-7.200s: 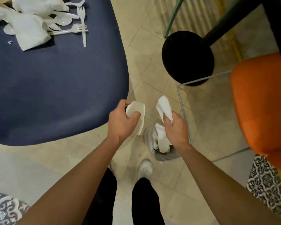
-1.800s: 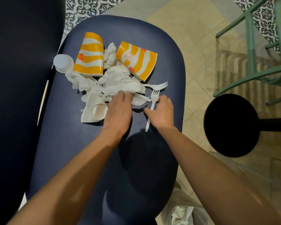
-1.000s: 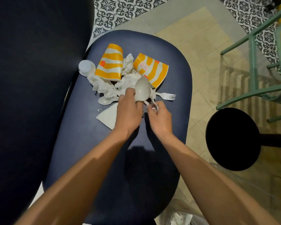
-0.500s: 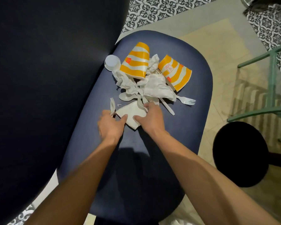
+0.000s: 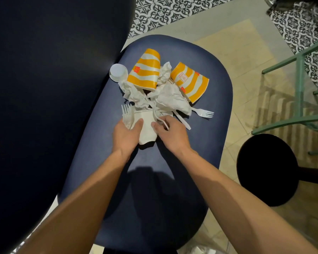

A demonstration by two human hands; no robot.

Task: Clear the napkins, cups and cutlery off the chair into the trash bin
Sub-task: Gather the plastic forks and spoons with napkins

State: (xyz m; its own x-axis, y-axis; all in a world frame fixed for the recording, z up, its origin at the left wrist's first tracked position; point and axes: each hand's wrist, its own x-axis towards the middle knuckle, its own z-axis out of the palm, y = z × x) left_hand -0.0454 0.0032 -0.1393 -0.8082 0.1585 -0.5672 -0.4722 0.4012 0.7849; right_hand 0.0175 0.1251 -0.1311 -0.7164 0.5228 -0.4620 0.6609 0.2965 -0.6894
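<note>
Head view: the left hand clasps forks and, with the right hand, pinches a flattened white cup on the chair. Beyond lie striped cups, napkins and a fork: mostly uncleared.

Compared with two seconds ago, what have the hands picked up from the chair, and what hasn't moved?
The left hand has gathered white forks and now holds them together with the flattened white cup, which the right hand has also taken hold of. The striped cups, crumpled napkins and the lone fork stayed on the chair.
</note>
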